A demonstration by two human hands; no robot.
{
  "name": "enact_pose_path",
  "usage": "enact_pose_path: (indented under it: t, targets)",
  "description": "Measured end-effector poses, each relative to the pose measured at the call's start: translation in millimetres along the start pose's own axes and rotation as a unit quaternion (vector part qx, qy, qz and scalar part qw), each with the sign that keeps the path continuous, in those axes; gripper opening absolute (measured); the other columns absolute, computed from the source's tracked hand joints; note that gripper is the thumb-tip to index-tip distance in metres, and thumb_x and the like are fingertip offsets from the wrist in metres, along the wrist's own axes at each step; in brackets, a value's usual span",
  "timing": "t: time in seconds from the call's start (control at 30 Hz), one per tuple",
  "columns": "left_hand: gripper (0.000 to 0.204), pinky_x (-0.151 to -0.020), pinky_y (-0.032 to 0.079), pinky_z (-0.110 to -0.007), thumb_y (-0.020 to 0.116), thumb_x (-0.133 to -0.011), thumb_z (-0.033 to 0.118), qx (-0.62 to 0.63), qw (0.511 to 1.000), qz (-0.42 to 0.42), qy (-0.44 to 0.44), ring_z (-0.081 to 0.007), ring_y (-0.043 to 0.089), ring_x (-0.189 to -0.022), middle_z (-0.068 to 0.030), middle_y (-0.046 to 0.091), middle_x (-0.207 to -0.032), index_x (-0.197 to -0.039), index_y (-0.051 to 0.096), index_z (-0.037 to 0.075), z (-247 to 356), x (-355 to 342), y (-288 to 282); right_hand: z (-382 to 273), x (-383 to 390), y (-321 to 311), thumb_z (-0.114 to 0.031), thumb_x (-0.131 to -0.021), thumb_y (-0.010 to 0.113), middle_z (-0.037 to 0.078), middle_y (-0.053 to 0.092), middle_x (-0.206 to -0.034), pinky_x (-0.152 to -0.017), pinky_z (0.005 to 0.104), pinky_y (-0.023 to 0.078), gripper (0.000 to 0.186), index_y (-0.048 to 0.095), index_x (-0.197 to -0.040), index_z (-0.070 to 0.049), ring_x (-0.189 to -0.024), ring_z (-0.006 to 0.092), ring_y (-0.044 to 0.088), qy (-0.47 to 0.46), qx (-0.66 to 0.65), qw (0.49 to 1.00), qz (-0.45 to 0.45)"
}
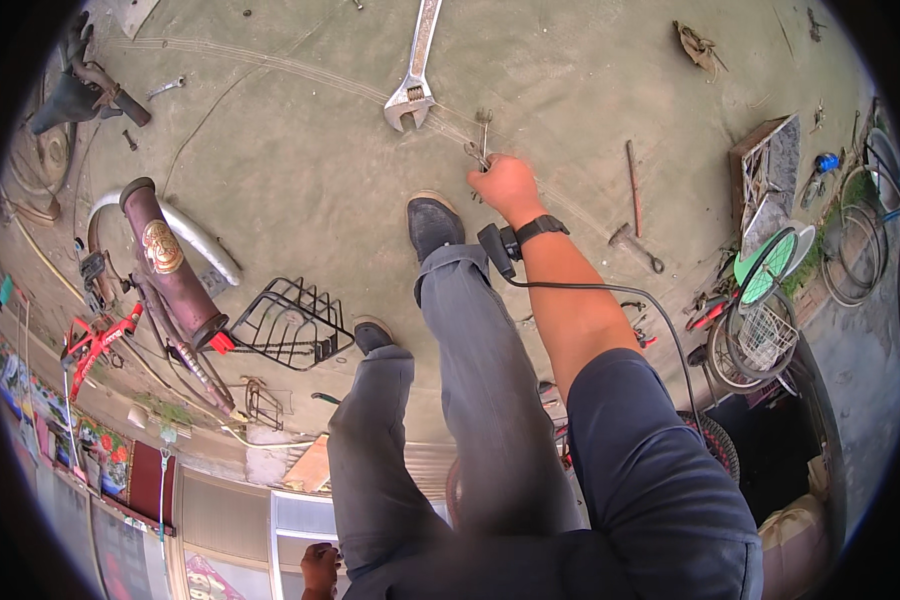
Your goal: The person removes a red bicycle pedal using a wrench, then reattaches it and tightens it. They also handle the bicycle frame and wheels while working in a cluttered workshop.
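My right hand [508, 188] is closed around a small bunch of metal wrenches [477, 148], low over the concrete floor. Their jaw ends stick out past my fingers, and my palm hides the rest. Just ahead and to the left lies a large adjustable wrench [413, 92], its jaw pointing toward me. At the bottom edge, beside my leg, my left hand [320, 568] is small in view with its fingers curled; whatever it may hold is too small to make out.
Left of my feet are a black wire basket [292, 322] and a brown bicycle frame tube [165, 258]. On the right lie a hammer [636, 246], a thin rusty rod [634, 188], a worn box [765, 172] and bicycle wheels [855, 255]. A crumpled dry leaf [697, 47] lies far right.
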State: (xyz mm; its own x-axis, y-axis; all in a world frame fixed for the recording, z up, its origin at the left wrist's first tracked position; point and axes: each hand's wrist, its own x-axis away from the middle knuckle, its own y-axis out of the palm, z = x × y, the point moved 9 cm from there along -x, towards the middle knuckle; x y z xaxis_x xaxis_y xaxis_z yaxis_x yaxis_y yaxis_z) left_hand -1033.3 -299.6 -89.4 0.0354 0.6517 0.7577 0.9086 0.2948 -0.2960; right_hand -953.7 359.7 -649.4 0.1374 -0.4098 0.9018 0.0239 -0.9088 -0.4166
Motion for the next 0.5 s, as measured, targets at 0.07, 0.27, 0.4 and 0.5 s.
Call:
enact_pose_path:
  t: [0.07, 0.27, 0.4, 0.5]
  targets:
    - [0.018, -0.063, 0.055, -0.030, 0.063, -0.085, 0.006, 0.125, 0.992, 0.030, 0.003, -0.0202, 0.071, -0.076, -0.0114, 0.070, -0.088, -0.101, 0.062, -0.003, 8, -2, -2, 10, 30, -7, -0.039, -0.076, 0.067, 0.022, 0.072, -0.090, -0.081, 0.0421, 0.054, 0.042, 0.073, -0.093, 0.000, -0.090, 0.0362, 0.070, -0.018, -0.017, 1.000, -0.008]
    - [0.018, -0.067, 0.054, -0.031, 0.063, -0.089, 0.006, 0.109, 0.989, 0.042, 0.093, -0.0199, 0.070, -0.080, -0.0093, 0.068, -0.091, -0.105, 0.061, 0.001, 47, 0, -42, 65, 175, -35, -0.034, -0.074, 0.069, 0.017, 0.070, -0.081, -0.073, 0.0371, 0.052, 0.039, 0.072, -0.091, 0.002, -0.076, 0.0271, 0.067, 0.022, -0.193, 0.975, -0.111]
    - [0.017, -0.071, 0.053, -0.031, 0.062, -0.092, 0.009, 0.093, 0.969, 0.017, 0.229, -0.0182, 0.069, -0.084, -0.0072, 0.068, -0.093, -0.107, 0.062, 0.003, 112, 20, -70, 79, 305, -70, -0.032, -0.079, 0.070, 0.006, 0.067, -0.076, -0.067, 0.0306, 0.049, 0.034, 0.073, -0.094, -0.001, -0.071, 0.0142, 0.059, 0.039, -0.304, 0.943, -0.130]
    - [0.018, -0.074, 0.052, -0.030, 0.062, -0.095, 0.013, 0.088, 0.941, 0.014, 0.325, -0.0171, 0.068, -0.085, -0.0059, 0.067, -0.095, -0.110, 0.061, 0.003, 175, 51, -85, 77, 409, -89, -0.030, -0.082, 0.070, 0.002, 0.065, -0.077, -0.065, 0.0276, 0.046, 0.030, 0.073, -0.096, -0.003, -0.070, 0.0102, 0.056, -0.050, -0.408, 0.908, -0.083]
